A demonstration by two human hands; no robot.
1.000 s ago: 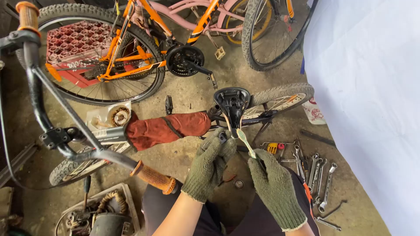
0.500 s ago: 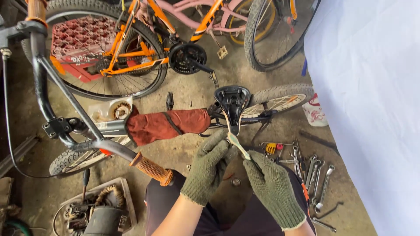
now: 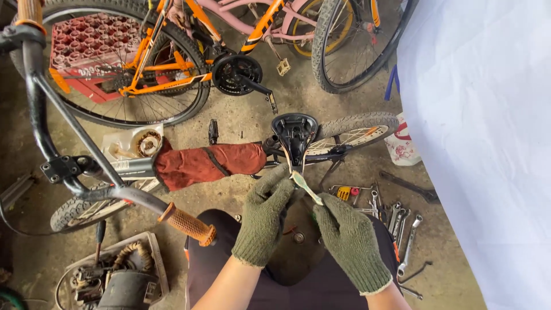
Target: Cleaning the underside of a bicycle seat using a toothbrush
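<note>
Both my hands wear green knit gloves. My left hand (image 3: 265,213) reaches up to the underside of a black bicycle saddle (image 3: 294,131), its fingertips touching the seat post area. My right hand (image 3: 349,241) pinches a thin flat metal tool (image 3: 305,186) that angles up toward the saddle clamp. The small bicycle lies upside down in front of me, its frame wrapped in a red cloth (image 3: 213,163), its rear wheel (image 3: 351,130) to the right of the saddle and an orange handlebar grip (image 3: 187,224) close to my left knee.
Several wrenches (image 3: 396,221) lie on the concrete floor at right, beside a white sheet (image 3: 488,149). An orange bicycle (image 3: 166,63) and a pink one stand behind, with a red crate (image 3: 86,49). A tray of parts (image 3: 115,275) sits at lower left.
My hands have stayed at the saddle clamp with the metal tool; my left fingers have shifted slightly on the seat post. The view has tilted a little.
</note>
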